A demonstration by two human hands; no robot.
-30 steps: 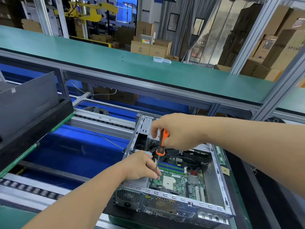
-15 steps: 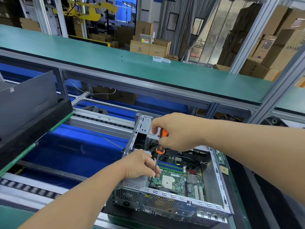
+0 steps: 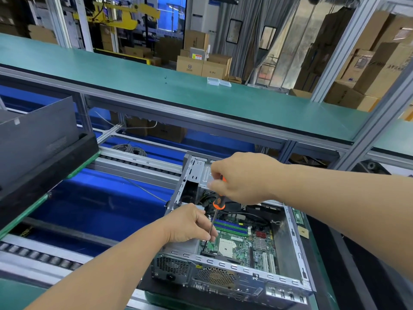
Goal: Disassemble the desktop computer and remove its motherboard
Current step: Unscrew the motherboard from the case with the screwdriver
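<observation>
The open computer case (image 3: pixel 288 260) sits right under both hands, motherboard (image 3: pixel 243 245) still flat inside. The right hand (image 3: pixel 241 177) is wrapped around the orange-and-black screwdriver (image 3: pixel 218 201) handle, shaft angling down toward the board's left edge. The left hand (image 3: pixel 190 223) pinches the shaft low down, tucked against the case's left wall. More open board lies right of the hands.

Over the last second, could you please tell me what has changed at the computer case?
Hardly anything: the right hand shifted its fingers slightly on the screwdriver handle. The left hand still steadies the shaft over the motherboard, and the case has not moved.
</observation>
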